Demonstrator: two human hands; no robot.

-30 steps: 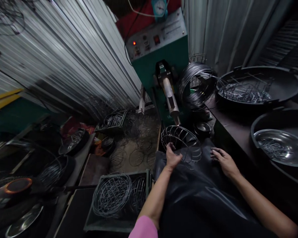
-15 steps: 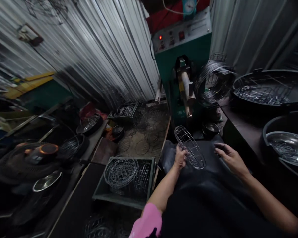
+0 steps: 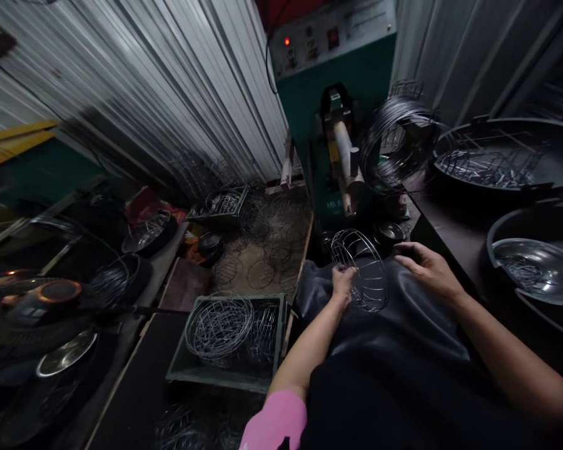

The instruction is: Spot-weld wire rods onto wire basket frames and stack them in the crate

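My left hand (image 3: pixel 343 285) is closed on the near left rim of a small wire basket (image 3: pixel 368 275), a rounded cage of thin bent wires. The basket is tilted above the dark apron (image 3: pixel 403 300) on my lap. To its right hovers my right hand (image 3: pixel 429 270), apart from the basket, thumb and fingers stretched out with a gap between them. Nothing shows in that hand. Just beyond the basket stands a green machine (image 3: pixel 340 156) with a pale rod-like arm (image 3: pixel 344 150) pointing down toward it.
A green crate (image 3: pixel 225 375) with wire baskets stands at my left. Right of the machine hangs a wire coil (image 3: pixel 398 140). On the right bench sit a large black pan (image 3: pixel 502 194) of metal pieces and a steel bowl (image 3: pixel 558 269). A fan (image 3: pixel 32 312) is far left.
My left hand has turned the wire basket so that its round face shows more. My right hand has moved slightly up and left. The view has shifted a little.
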